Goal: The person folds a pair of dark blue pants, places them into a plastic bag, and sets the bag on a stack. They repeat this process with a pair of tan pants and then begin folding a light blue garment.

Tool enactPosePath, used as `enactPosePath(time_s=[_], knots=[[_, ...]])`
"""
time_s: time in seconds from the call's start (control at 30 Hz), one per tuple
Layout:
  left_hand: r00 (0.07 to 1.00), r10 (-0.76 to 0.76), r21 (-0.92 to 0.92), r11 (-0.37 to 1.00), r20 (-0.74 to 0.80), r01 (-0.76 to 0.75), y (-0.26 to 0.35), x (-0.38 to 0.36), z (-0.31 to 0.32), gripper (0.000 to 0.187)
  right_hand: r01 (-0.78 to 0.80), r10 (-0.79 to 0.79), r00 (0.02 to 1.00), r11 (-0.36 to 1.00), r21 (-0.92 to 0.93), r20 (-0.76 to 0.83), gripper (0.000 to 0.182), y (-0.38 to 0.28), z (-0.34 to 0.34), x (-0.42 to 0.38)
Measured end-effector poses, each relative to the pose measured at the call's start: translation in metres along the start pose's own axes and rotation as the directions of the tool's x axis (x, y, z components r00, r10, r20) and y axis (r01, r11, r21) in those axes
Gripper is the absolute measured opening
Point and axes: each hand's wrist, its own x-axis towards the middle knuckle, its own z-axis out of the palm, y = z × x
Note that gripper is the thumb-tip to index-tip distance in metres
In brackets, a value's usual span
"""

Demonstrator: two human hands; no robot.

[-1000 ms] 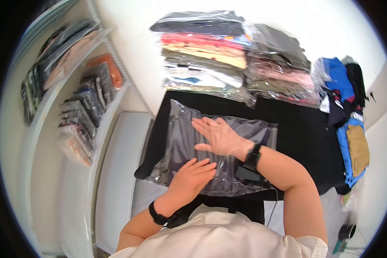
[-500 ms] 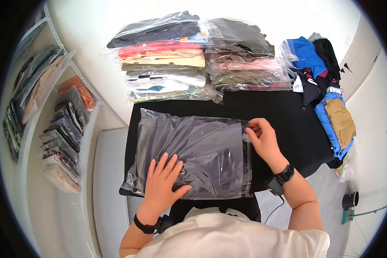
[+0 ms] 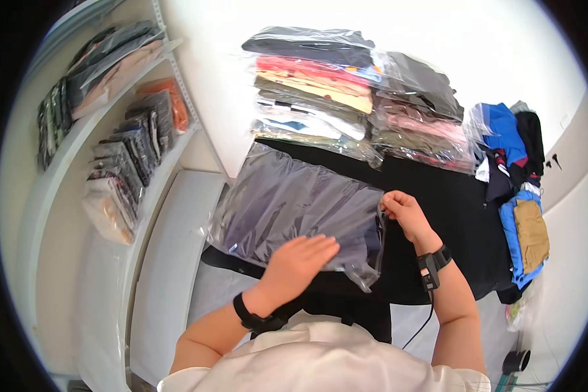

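Observation:
A clear plastic bag with a dark folded garment (image 3: pixel 294 202) inside lies flat on the black table (image 3: pixel 438 215). My left hand (image 3: pixel 297 264) rests on its near side, fingers stretched out together and pointing right. With thumb and fingers pinched, my right hand (image 3: pixel 405 212) grips the plastic bag at its far right corner. Loose plastic crumples at the bag's near right corner, past the table's front edge.
Two stacks of bagged clothes (image 3: pixel 313 85) stand along the back. Loose blue and black clothes (image 3: pixel 503 137) and a tan folded garment (image 3: pixel 531 232) lie at the right. On the left, a shelf rack (image 3: pixel 78 127) holds more bagged clothes.
My left hand has slid right across the bag, its fingers now closer together. The bag's right edge has bunched up near my right hand. The camera view has turned and shifted left.

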Motion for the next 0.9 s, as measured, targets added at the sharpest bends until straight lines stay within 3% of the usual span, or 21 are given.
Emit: enactPosePath(time_s=[0.07, 0.1, 0.13, 0.2, 0.23, 0.27, 0.3, 0.33, 0.4, 0.47, 0.53, 0.57, 0.6, 0.67, 0.7, 0.77, 0.8, 0.83, 0.9], knots=[[0.980, -0.078, -0.120, 0.991, -0.184, 0.057, -0.013, 0.009, -0.024, 0.037, 0.075, -0.072, 0.996, 0.995, -0.063, 0.044, 0.022, 0.000, 0.010, 0.015], [0.955, -0.165, -0.156, 0.979, -0.245, 0.129, -0.015, 0.014, -0.038, 0.036, 0.237, -0.290, 0.946, 0.922, -0.306, -0.142, 0.029, 0.000, 0.020, 0.021], [0.920, -0.250, -0.197, 0.961, -0.302, 0.196, -0.016, 0.017, -0.048, 0.036, 0.318, -0.523, 0.811, 0.771, -0.552, -0.262, 0.036, 0.000, 0.029, 0.025], [0.884, -0.294, -0.264, 0.943, -0.363, 0.205, -0.019, 0.019, -0.052, 0.035, 0.246, -0.468, 0.832, 0.792, -0.558, -0.298, 0.046, -0.006, 0.036, 0.028], [0.846, -0.340, -0.335, 0.919, -0.411, 0.207, -0.021, 0.019, -0.053, 0.035, 0.064, -0.110, 0.960, 0.981, -0.184, -0.256, 0.045, -0.030, 0.044, 0.013], [0.841, -0.337, -0.332, 0.921, -0.423, 0.203, -0.022, 0.020, -0.054, 0.035, -0.209, 0.224, 0.973, 0.961, 0.180, -0.065, 0.044, -0.045, 0.049, 0.005], [0.845, -0.325, -0.334, 0.924, -0.424, 0.187, -0.022, 0.021, -0.053, 0.035, -0.319, 0.279, 0.947, 0.885, 0.339, 0.161, 0.032, -0.048, 0.049, 0.007], [0.851, -0.314, -0.338, 0.925, -0.422, 0.173, -0.022, 0.020, -0.054, 0.035, -0.315, 0.275, 0.948, 0.889, 0.333, 0.163, 0.032, -0.050, 0.050, 0.012], [0.857, -0.291, -0.288, 0.941, -0.426, 0.176, -0.024, 0.025, -0.064, 0.034, 0.027, -0.048, 0.994, 0.981, 0.192, 0.102, 0.027, -0.058, 0.050, 0.033], [0.802, -0.320, -0.191, 0.947, -0.505, 0.257, -0.029, 0.031, -0.079, 0.034, 0.199, -0.232, 0.967, 0.943, 0.266, 0.100, 0.024, -0.108, 0.061, 0.035], [0.665, -0.444, -0.320, 0.896, -0.601, 0.309, -0.021, 0.043, -0.105, 0.033, 0.369, -0.426, 0.902, 0.845, 0.387, 0.069, 0.026, -0.159, 0.064, 0.032], [0.626, -0.451, -0.393, 0.887, -0.636, 0.241, -0.020, 0.042, -0.113, 0.036, 0.439, -0.523, 0.843, 0.804, 0.400, 0.127, 0.023, -0.181, 0.059, 0.022], [0.648, -0.356, -0.256, 0.935, -0.674, 0.247, -0.022, 0.042, -0.120, 0.036, 0.443, -0.525, 0.842, 0.803, 0.399, 0.122, 0.023, -0.186, 0.058, 0.021], [0.715, -0.258, -0.092, 0.960, -0.650, 0.263, -0.009, 0.042, -0.120, 0.039, 0.459, -0.482, 0.870, 0.868, 0.189, 0.102, 0.026, -0.192, 0.058, 0.019], [0.771, -0.245, -0.077, 0.966, -0.588, 0.248, 0.006, 0.040, -0.119, 0.042, 0.501, -0.507, 0.862, 0.856, 0.128, 0.018, 0.025, -0.196, 0.050, 0.008], [0.884, 0.026, 0.116, 0.993, -0.467, 0.032, 0.022, 0.033, -0.107, 0.045, 0.466, -0.483, 0.875, 0.822, 0.327, -0.033, 0.026, -0.184, 0.017, 0.004], [0.909, 0.108, -0.031, 0.991, -0.403, -0.132, 0.031, 0.035, -0.093, 0.046, 0.433, -0.446, 0.893, 0.822, 0.369, -0.055, 0.026, -0.167, -0.004, 0.007], [0.935, 0.205, -0.013, 0.976, -0.289, -0.218, 0.044, 0.033, -0.081, 0.046, 0.404, -0.401, 0.912, 0.849, 0.342, -0.082, 0.026, -0.152, -0.023, 0.003], [0.936, 0.328, -0.252, 0.924, 0.130, -0.289, 0.065, 0.029, -0.064, 0.055, 0.336, -0.303, 0.940, 0.905, 0.261, -0.157, 0.027, -0.120, -0.048, -0.012]])
